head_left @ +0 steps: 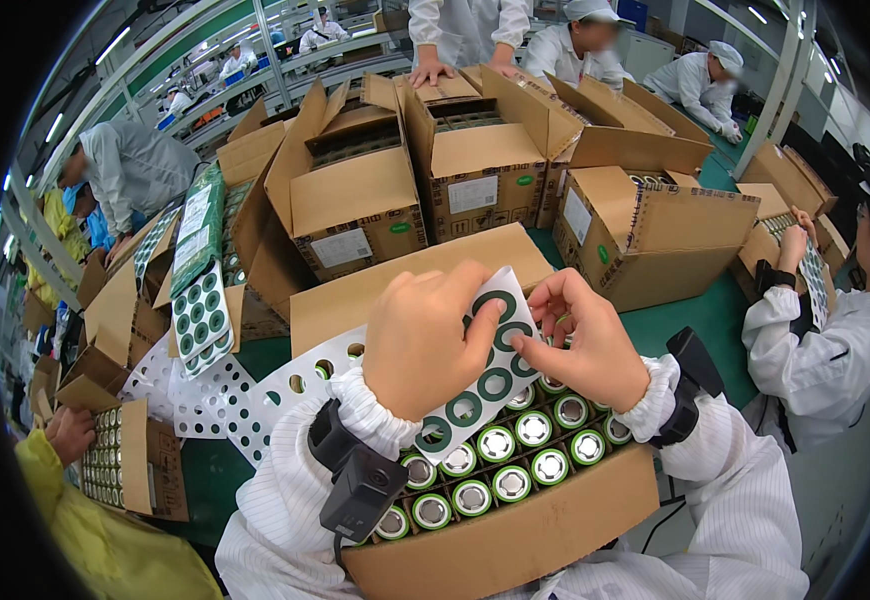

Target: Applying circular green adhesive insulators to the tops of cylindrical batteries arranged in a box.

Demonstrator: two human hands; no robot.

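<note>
My left hand [425,340] grips a white backing sheet [465,408] that carries rows of dark green ring stickers. Its thumb lies over the sheet's face near one ring. At the sheet's right edge my right hand [595,345] is closed, thumb and forefinger pinched on a ring; whether that ring is lifted off is too small to tell. Under both hands stands an open cardboard box [510,530] filled with upright cylindrical battery cells [496,444], silver-topped with green sleeves. The sheet hangs tilted over the cells and hides part of them.
Punched-out white backing sheets [240,405] lie to the left, beside more ring-sticker sheets [200,320] and a green plastic packet [198,230]. Open cartons [355,205] crowd the far side of the green table [670,325]. Co-workers are at the left, right and far side.
</note>
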